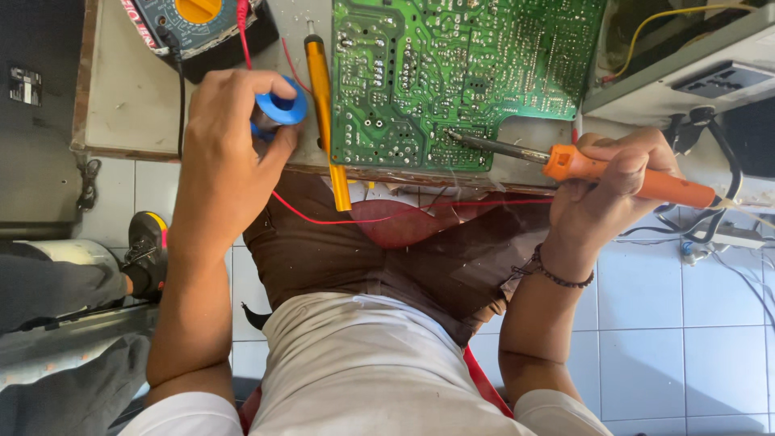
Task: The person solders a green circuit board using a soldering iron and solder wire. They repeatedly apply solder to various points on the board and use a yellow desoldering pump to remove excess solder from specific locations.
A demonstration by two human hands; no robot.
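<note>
- The right hand [601, 182] was closed around the orange handle of a soldering iron [630, 178], just past the worktop's [129, 97] front edge; the metal tip touched the green circuit board [452, 73] near the board's front edge.
- The left hand [230, 149] was curled around a blue spool [282, 105] near the worktop's front edge, left of the board.
- A yellow pen-shaped tool [327, 105] lay between spool and board, its end overhanging the front edge.
- A meter [190, 24] with a round yellow dial sat at the back left; its red lead [323, 220] drooped over the edge.
- A small dark label [24, 85] sat on the black panel left of the worktop.
- Open tiled floor [694, 323] lay at the right.
</note>
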